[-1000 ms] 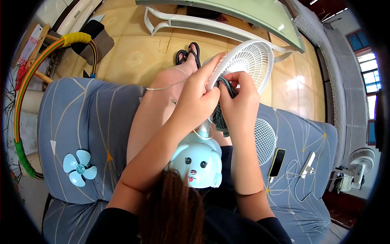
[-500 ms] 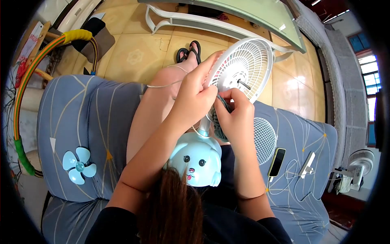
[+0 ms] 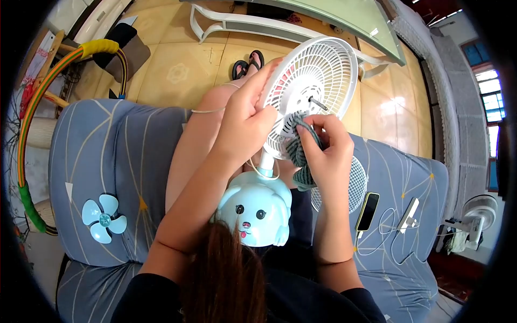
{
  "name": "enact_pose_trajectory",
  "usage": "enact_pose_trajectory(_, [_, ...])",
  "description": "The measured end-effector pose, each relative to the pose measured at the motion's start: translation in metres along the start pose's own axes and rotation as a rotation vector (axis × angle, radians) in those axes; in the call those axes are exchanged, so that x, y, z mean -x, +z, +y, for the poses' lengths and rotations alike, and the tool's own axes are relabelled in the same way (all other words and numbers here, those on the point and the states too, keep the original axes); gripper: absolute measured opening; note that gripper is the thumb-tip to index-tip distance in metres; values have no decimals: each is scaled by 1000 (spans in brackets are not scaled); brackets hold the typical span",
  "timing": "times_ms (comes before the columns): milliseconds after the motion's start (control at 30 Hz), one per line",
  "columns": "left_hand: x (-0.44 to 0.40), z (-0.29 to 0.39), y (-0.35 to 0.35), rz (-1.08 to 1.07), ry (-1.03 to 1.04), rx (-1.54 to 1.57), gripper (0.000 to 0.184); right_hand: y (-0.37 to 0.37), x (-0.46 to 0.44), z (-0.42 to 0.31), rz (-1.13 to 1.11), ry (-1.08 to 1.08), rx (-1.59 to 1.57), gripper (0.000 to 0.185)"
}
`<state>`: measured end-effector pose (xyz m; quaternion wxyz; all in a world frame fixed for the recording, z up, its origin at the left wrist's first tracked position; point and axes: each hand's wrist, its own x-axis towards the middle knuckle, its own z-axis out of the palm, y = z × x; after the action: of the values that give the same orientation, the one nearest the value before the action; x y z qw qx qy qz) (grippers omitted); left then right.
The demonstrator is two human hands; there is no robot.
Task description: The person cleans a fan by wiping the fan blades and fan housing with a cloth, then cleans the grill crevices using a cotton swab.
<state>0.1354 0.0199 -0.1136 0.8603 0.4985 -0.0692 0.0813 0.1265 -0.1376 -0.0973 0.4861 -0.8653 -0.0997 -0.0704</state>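
A small fan's white back grille [image 3: 339, 59] tilts up in front of me, its bare metal shaft poking out of the centre. My left hand [image 3: 245, 121] is closed on the grille's left rim. Pinched in my right hand [image 3: 331, 142] is a dark green striped cloth [image 3: 300, 153]; its top touches or nearly touches the lower part of the grille's inner face. Below, the light blue dog-face base [image 3: 256, 207] rests against my lap, joined to the grille by a short neck. My right forearm partly covers the round front grille [image 3: 350, 185] on the sofa.
Light blue fan blades [image 3: 105, 219] lie on the grey sofa [image 3: 151, 129] at left. To the right are a phone [image 3: 368, 212] and a white power strip [image 3: 408, 214] with cables. A striped hoop [image 3: 32, 118] stands far left; a glass-topped table [image 3: 344, 21] is ahead.
My right hand has shifted right and slightly down, and more of the cloth shows against the grille. The grille and my left hand have moved slightly up and left.
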Motion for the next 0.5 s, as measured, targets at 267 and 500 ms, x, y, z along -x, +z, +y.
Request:
enact_pose_trajectory(267, [0,0,1,1,39,-118,68,27,13,-5,-20,-177,134,12])
enact_pose_trajectory(500, [-1,5,-2,-7,20,-47,68,16,9,-1,-106,-142,-4,12])
